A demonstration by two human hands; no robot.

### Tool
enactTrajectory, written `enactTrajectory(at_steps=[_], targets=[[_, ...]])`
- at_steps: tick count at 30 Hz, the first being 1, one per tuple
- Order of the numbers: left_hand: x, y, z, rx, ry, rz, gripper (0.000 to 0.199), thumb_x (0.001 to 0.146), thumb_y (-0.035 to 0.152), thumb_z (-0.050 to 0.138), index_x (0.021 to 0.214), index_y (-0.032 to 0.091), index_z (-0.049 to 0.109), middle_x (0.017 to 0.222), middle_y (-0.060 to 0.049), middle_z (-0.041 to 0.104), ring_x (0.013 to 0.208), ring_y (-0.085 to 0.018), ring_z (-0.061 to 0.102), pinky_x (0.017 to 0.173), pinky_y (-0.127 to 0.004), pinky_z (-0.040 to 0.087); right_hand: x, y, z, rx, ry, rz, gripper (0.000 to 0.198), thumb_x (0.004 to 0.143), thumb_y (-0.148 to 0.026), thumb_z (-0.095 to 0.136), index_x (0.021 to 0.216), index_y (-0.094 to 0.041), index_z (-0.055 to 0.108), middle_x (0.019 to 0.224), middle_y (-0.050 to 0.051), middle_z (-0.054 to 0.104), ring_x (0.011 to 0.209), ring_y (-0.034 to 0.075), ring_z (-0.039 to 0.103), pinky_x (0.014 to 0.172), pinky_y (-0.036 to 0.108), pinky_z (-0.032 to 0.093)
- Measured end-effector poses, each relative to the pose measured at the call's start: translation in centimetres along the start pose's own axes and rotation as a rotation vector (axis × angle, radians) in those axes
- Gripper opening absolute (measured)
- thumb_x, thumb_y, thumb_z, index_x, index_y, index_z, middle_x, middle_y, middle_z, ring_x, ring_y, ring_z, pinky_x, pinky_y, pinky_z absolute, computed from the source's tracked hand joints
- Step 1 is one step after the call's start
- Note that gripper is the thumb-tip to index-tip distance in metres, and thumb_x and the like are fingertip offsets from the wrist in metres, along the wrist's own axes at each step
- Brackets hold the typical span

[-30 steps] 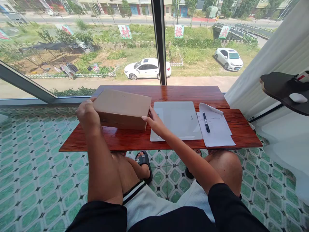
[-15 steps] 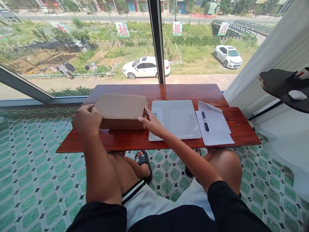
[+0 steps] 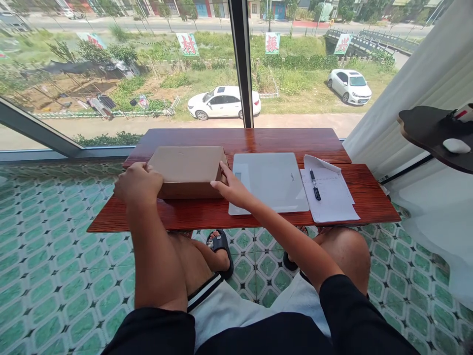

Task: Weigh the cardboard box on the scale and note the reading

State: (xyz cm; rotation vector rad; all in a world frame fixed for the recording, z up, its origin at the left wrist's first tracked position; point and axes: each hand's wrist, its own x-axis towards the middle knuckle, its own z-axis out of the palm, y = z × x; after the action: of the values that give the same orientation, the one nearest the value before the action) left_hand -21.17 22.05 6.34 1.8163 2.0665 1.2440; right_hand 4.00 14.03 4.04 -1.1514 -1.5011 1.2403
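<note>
Seated at a glossy red-brown wooden table, a person steadies a brown rectangular cardboard box lying flat at the table's left, left of a flat pale-grey slab. The left hand curls over the box's left end, knuckles up; the right hand clamps its right end, thumb toward the near face, forearm slanting in from the near right. Positioning appears the step in hand; any next shift calls for even pressure from both ends.
</note>
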Motion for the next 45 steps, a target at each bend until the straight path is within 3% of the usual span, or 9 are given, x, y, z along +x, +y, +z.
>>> enactTrajectory(at_steps=[4, 8, 11, 14, 21, 26, 29, 36, 45], targets=[[-1.8, 4.0, -0.6, 0.101, 0.225, 0.066, 0.046, 0.078, 0.031, 0.058, 0.119, 0.013, 0.069, 0.114, -0.018, 0.071, 0.117, -0.039, 0.054, 0.103, -0.065, 0.038, -1.0, -0.6, -0.8, -0.126, 0.063, -0.144, 0.083, 0.085, -0.041, 0.050, 0.157, -0.009, 0.025, 0.163, 0.012, 0.029, 0.153, 0.024, 0.027, 0.128, 0.042, 0.023], [-3.6, 8.1, -1.3, 0.055, 0.359, 0.363, 0.043, 0.080, 0.018, 0.053, 0.119, 0.009, 0.070, 0.115, -0.017, 0.071, 0.116, -0.034, 0.056, 0.107, -0.055, 0.041, -3.5, -2.0, -3.0, -0.313, 0.120, -0.378, 0.050, 0.088, -0.026, 0.044, 0.137, -0.019, 0.050, 0.133, 0.011, 0.059, 0.128, 0.024, 0.053, 0.113, 0.041, 0.041], [-5.2, 10.3, -1.5, 0.017, 0.403, 0.529, 0.038, 0.085, 0.021, 0.051, 0.115, 0.011, 0.071, 0.108, -0.015, 0.072, 0.108, -0.030, 0.060, 0.104, -0.052, 0.043, -5.7, -2.7, -5.9, -0.523, 0.101, -0.428, 0.027, 0.084, -0.013, 0.041, 0.100, -0.021, 0.062, 0.103, 0.006, 0.067, 0.102, 0.022, 0.060, 0.092, 0.037, 0.046], [-7.1, 12.1, -1.1, -0.035, 0.276, 0.660, 0.036, 0.086, 0.026, 0.051, 0.116, 0.020, 0.070, 0.105, -0.008, 0.072, 0.104, -0.027, 0.061, 0.102, -0.049, 0.044, -7.9, -3.0, -9.7, -0.747, 0.122, -0.369, 0.017, 0.084, -0.011, 0.044, 0.083, -0.022, 0.057, 0.084, 0.002, 0.065, 0.082, 0.020, 0.057, 0.076, 0.034, 0.040], [-12.7, 16.3, 1.6, -0.086, 0.088, 1.010, 0.032, 0.082, 0.020, 0.055, 0.110, 0.028, 0.071, 0.088, -0.004, 0.073, 0.087, -0.024, 0.064, 0.084, -0.043, 0.045, -11.6, -2.8, -19.1, -0.884, 0.405, -0.182, 0.014, 0.083, -0.012, 0.048, 0.081, -0.021, 0.058, 0.083, 0.003, 0.064, 0.079, 0.019, 0.057, 0.071, 0.033, 0.038], [-17.5, 18.6, 3.8, -0.102, -0.067, 1.336, 0.035, 0.082, 0.013, 0.054, 0.113, 0.027, 0.064, 0.085, 0.000, 0.073, 0.083, -0.018, 0.062, 0.078, -0.036, 0.045, -12.6, 0.3, -24.4, -0.961, 0.528, -0.094, 0.010, 0.082, -0.015, 0.051, 0.082, -0.021, 0.059, 0.086, 0.006, 0.067, 0.086, 0.022, 0.061, 0.075, 0.035, 0.040], [-20.4, 18.7, 5.6, -0.113, -0.203, 1.457, 0.029, 0.085, 0.014, 0.056, 0.112, 0.020, 0.062, 0.087, 0.000, 0.071, 0.085, -0.017, 0.059, 0.080, -0.034, 0.044, -13.1, 2.7, -26.7, -0.952, 0.466, -0.013, 0.010, 0.083, -0.018, 0.052, 0.088, -0.021, 0.061, 0.090, 0.005, 0.068, 0.085, 0.021, 0.061, 0.074, 0.034, 0.041], [-24.4, 18.4, 9.3, -0.080, -0.498, 1.655, 0.025, 0.092, 0.019, 0.057, 0.116, 0.016, 0.060, 0.089, -0.002, 0.067, 0.086, -0.017, 0.058, 0.081, -0.034, 0.042, -13.9, 5.9, -29.3, -0.882, 0.240, 0.062, 0.037, 0.075, -0.003, 0.047, 0.104, -0.020, 0.065, 0.096, 0.006, 0.061, 0.088, 0.019, 0.059, 0.081, 0.034, 0.045], [-25.9, 23.9, 12.7, -0.102, -0.475, 1.976, 0.028, 0.098, 0.022, 0.050, 0.124, 0.021, 0.060, 0.108, -0.005, 0.070, 0.092, -0.016, 0.057, 0.079, -0.033, 0.042, -13.0, 6.2, -28.3, -0.856, 0.157, 0.020, 0.051, 0.070, 0.001, 0.045, 0.110, -0.021, 0.067, 0.093, 0.006, 0.058, 0.090, 0.020, 0.057, 0.086, 0.034, 0.045]])
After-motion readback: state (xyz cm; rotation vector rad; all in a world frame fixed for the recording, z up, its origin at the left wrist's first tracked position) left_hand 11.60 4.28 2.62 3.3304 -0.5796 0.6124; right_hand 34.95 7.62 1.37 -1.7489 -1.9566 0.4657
